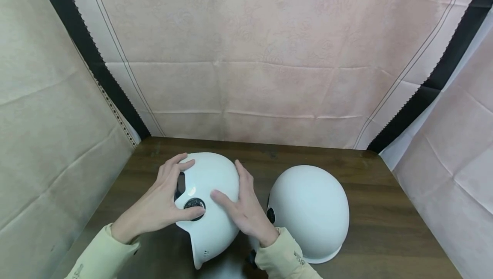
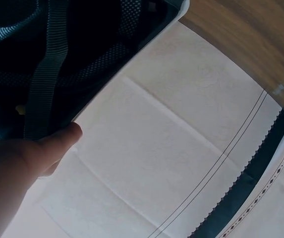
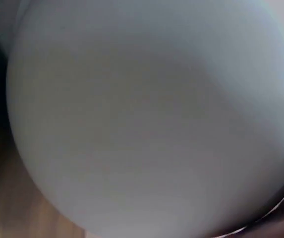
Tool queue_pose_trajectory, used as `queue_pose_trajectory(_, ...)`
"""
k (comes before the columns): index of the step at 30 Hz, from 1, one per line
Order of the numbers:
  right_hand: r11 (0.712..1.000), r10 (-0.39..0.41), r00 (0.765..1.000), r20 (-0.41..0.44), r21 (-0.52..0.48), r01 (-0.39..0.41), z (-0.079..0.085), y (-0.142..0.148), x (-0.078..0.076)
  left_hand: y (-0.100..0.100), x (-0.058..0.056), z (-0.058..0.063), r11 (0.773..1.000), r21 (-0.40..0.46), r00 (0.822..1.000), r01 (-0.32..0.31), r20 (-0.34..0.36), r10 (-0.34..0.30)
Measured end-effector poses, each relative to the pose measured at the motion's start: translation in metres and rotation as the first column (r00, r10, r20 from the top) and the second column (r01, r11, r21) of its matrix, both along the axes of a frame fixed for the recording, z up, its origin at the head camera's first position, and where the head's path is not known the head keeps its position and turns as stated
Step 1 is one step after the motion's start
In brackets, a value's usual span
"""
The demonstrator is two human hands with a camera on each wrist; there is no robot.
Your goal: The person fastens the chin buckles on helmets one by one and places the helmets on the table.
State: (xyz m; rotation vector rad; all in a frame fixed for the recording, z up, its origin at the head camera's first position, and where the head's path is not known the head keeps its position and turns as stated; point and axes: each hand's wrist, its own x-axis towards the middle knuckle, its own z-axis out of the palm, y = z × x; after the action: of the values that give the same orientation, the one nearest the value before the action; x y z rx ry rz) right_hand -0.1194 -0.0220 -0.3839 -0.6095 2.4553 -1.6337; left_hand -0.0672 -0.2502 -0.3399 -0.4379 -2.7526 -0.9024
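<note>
A white helmet with a black round side disc and a dark front opening is between both hands, tilted. My left hand grips its left side, thumb across the disc and fingers up by the top edge. The left wrist view shows the helmet's dark lining and a webbing strap, with the left thumb at the rim. My right hand holds the right side of the shell, thumb and fingers spread over it. A smooth white shell fills most of the right wrist view.
A second white helmet, with a black disc at its left edge, sits on the brown wooden table, close to the right sleeve. Pale fabric walls with black strips along the seams enclose the table at the back and sides.
</note>
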Motion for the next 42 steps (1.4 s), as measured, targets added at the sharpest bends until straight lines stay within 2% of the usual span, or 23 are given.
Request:
queue_pose_trajectory(5, 0.999, -0.006, 0.999, 0.049, -0.036, 0.007, -0.007, 0.004, -0.006, -0.001, 0.001, -0.003, 1.0, 0.019, 1.0, 0.01, 0.004, -0.01)
queue_pose_trajectory(11, 0.992, 0.083, 0.992, 0.092, -0.105, -0.073, -0.011, 0.002, -0.01, -0.002, 0.004, -0.002, 1.0, 0.017, 1.0, -0.003, 0.023, 0.002)
queue_pose_trajectory(14, 0.991, 0.094, 0.992, 0.082, -0.107, -0.085, -0.01, -0.001, -0.01, -0.003, 0.007, 0.001, 1.0, -0.024, 1.0, -0.016, 0.022, 0.017)
queue_pose_trajectory(21, 0.992, 0.085, 0.994, 0.073, -0.098, -0.078, -0.005, -0.004, -0.008, 0.001, 0.01, 0.011, 0.984, -0.174, 0.998, -0.041, -0.049, 0.033)
queue_pose_trajectory(28, 0.996, 0.063, 0.996, 0.068, -0.065, -0.059, 0.001, -0.006, -0.004, 0.003, 0.009, 0.017, 0.961, -0.27, 0.998, -0.059, -0.024, 0.054)
queue_pose_trajectory(32, 0.997, 0.065, 0.996, 0.06, -0.049, -0.062, 0.003, -0.008, -0.002, 0.0, 0.01, 0.016, 0.961, -0.271, 0.998, -0.058, -0.025, 0.054)
queue_pose_trajectory(37, 0.997, 0.067, 0.993, 0.093, -0.041, -0.064, -0.001, -0.001, -0.006, -0.005, 0.009, 0.013, 0.972, -0.228, 0.998, -0.064, -0.008, 0.064)
queue_pose_trajectory(42, 0.989, 0.137, 0.979, 0.154, -0.084, -0.125, -0.009, 0.0, -0.011, -0.01, 0.009, 0.013, 0.971, -0.235, 0.999, -0.054, -0.023, 0.05)
